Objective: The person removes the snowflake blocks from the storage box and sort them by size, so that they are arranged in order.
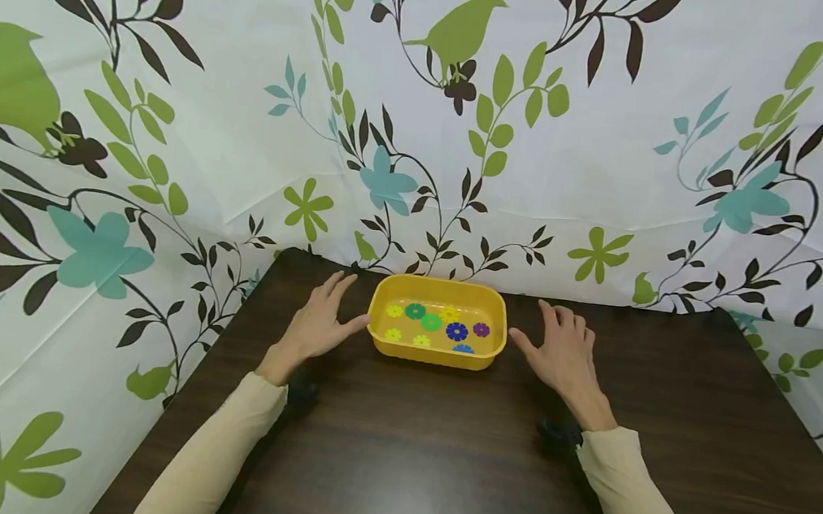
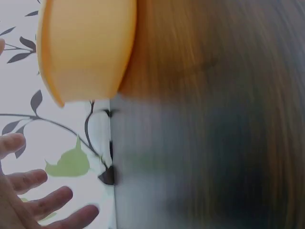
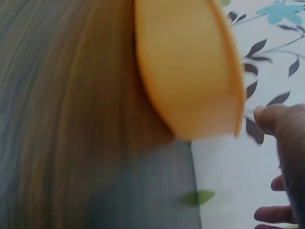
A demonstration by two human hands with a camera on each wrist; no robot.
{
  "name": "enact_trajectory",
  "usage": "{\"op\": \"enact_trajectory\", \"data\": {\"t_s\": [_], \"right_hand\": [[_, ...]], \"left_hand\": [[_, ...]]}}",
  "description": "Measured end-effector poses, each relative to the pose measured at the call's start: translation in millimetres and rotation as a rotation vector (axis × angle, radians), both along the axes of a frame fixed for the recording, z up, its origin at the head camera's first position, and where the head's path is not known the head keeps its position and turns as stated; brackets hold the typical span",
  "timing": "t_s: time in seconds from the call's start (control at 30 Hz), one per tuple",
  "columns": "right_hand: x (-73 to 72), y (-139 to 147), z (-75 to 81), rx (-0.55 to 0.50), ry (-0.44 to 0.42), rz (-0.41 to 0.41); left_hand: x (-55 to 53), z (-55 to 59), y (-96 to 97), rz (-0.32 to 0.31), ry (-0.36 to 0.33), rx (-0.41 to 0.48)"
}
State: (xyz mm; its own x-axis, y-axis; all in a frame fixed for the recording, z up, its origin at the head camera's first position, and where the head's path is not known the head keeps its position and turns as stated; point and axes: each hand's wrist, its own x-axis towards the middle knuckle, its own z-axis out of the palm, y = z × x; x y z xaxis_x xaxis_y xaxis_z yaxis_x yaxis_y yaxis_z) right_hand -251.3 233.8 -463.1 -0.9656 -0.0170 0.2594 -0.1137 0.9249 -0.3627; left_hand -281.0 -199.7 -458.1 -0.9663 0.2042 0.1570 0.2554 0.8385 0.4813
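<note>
A yellow tub [image 1: 435,357] of coloured flower pieces [image 1: 431,322] sits on a dark surface [image 1: 438,455]; the left hand [image 1: 319,322] and right hand [image 1: 563,353] flank the tub, fingers spread flat, holding nothing.

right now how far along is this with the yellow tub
Done: flower pieces lie inside the tub on the table. In hand: nothing yet; the left hand and right hand flank the tub, fingers straight, thumbs near its walls. Left: gripping it.

Setting: dark wood-grain table [image 1: 437,471] against printed fabric backdrop.
White cloth backdrop [image 1: 612,144] with green birds, teal flowers and dark leafy vines wraps three sides; soft sheen on the tabletop.
</note>
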Motion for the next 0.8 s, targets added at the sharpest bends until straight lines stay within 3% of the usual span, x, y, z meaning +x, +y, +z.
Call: {"op": "enact_trajectory", "data": {"t_s": [0.13, 0.27, 0.43, 0.67, 0.8], "right_hand": [[-3.4, -15.2, 12.2, -0.088, 0.057, 0.039], [-8.4, -34.7, 24.2, -0.110, 0.033, 0.108], [-18.0, -59.7, 30.6, -0.055, -0.015, 0.206], [-35.9, -85.2, 24.4, 0.082, -0.101, 0.331], [-44.2, -95.5, 22.9, 0.120, -0.203, 0.334]], "left_hand": [[-2.0, 1.0, 8.9, -0.048, -0.063, 0.159], [-4.3, -1.4, 18.3, -0.080, -0.125, 0.265], [-7.3, -9.5, 29.2, -0.082, -0.153, 0.332], [-8.4, -21.7, 33.0, -0.094, -0.179, 0.374], [-7.6, -24.2, 32.3, -0.097, -0.203, 0.412]]}}
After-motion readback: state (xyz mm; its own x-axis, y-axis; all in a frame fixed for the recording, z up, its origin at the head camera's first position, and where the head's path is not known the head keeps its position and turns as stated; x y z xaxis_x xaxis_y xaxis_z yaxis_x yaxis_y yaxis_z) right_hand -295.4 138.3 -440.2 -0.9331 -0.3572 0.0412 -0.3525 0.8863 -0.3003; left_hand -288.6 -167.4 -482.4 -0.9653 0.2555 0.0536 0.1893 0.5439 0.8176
